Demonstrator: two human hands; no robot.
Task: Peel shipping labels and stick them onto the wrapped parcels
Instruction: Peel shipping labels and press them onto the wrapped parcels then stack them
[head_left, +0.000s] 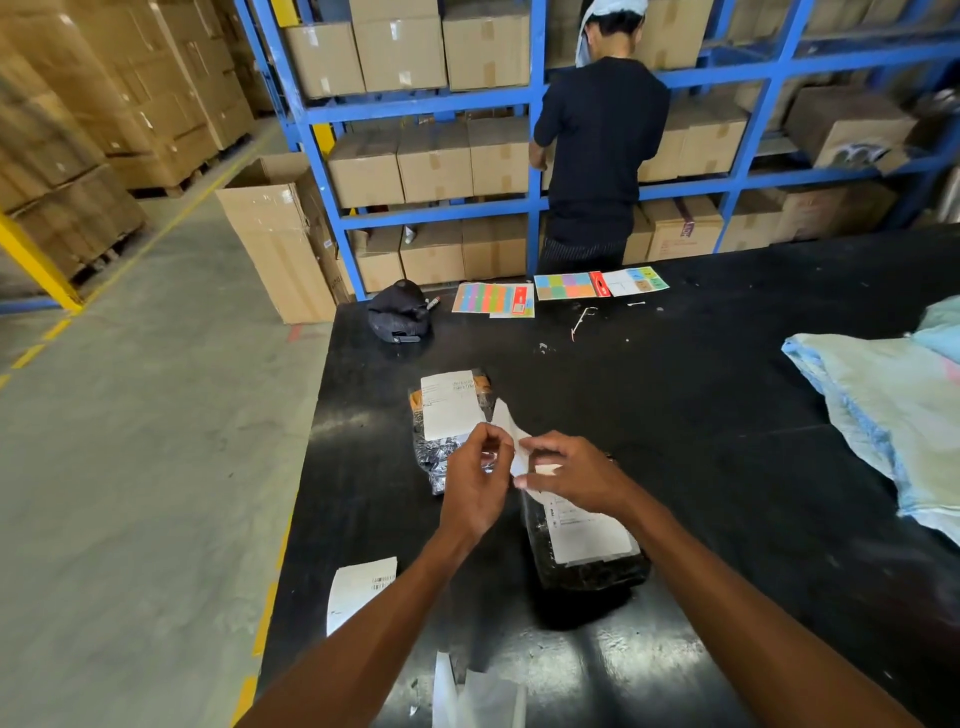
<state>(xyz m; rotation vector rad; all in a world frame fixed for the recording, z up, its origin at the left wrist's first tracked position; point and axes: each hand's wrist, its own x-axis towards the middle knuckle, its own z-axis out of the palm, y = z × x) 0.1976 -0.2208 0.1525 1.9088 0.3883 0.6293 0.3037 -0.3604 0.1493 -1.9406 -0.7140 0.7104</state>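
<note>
- Our left hand (475, 480) and right hand (574, 480) both pinch the white paper shipping label (508, 421)
- The black plastic-wrapped parcel (592, 571) lies at five o'clock, nearest our right hand, long axis eleven-to-five

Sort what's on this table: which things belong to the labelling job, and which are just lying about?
Job: left hand and right hand pinching the label; far parcel; near parcel; loose label, near left.
Lying about: black cap, colour sticker sheets, blue cloth, marker.
</note>
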